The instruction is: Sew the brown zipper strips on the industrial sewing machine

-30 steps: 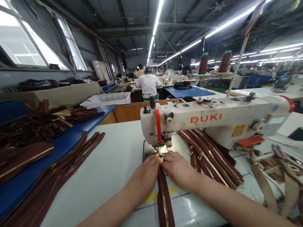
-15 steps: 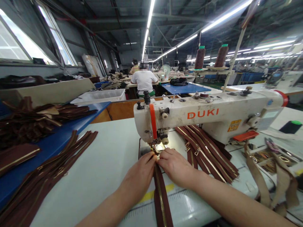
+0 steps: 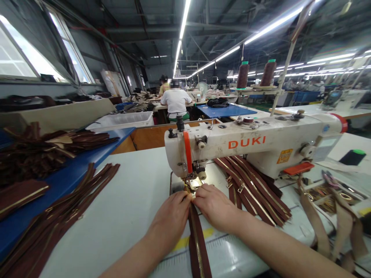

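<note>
Right at the near edge, a maroon zipper strip (image 3: 198, 243) ran up the pale surface (image 3: 136, 200) between both forearms, its gold teeth showing down the middle. The left hand (image 3: 171, 218) lay on its left side, and the right hand (image 3: 216, 206) on its right, the two nearly touching at the top. Fingers (image 3: 185, 195) of both hands were curled down and pinched on the strip's far end, just in front of the presser foot (image 3: 193, 185) of the sewing machine (image 3: 249, 148).

Off to the left, a loose sheaf of maroon zippers (image 3: 58, 222) fanned across the surface, their ends spilling toward the near corner. Beside them, a blue board (image 3: 87, 164) carried a heap of dark brown pieces (image 3: 43, 150). To the right, under the machine's arm, another bundle of zippers (image 3: 255, 189) lay slanted with their pulls showing. Further right, tan straps (image 3: 333, 224) drooped over a shallow tray (image 3: 327, 195) of small metal parts, too blurred to name.

Beyond the board, a white plastic tub (image 3: 124, 120) sat by a wooden partition (image 3: 150, 136); what was inside could not be seen. Two brown thread cones (image 3: 242, 75) stood on a stand above the machine. Far back, a person in a white shirt (image 3: 176, 102) sat at another bench.
</note>
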The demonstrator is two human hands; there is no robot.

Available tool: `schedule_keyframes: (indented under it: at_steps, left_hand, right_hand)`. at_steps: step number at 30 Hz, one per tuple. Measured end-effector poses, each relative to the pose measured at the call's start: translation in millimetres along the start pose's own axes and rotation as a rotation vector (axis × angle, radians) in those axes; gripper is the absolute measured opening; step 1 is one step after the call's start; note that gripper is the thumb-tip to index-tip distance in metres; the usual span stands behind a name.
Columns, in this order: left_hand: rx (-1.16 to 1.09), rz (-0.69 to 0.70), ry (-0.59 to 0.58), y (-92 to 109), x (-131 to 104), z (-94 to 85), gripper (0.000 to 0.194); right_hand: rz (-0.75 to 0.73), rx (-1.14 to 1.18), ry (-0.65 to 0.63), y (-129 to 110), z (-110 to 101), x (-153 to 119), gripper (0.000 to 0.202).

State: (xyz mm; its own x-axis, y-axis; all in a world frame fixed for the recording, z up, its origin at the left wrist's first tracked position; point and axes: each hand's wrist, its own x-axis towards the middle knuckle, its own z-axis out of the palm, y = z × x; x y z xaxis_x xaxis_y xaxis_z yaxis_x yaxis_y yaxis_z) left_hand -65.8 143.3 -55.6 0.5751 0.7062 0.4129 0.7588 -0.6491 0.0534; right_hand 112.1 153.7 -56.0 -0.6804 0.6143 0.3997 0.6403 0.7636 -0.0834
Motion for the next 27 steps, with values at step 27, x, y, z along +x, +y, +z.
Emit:
schedule_keyframes:
  at_steps: [27]
  left_hand:
    - [0.126, 0.302, 0.164, 55, -63, -18.0, 0.033]
  right_hand:
    - [0.163, 0.13, -0.067, -37, -27, -42, 0.021]
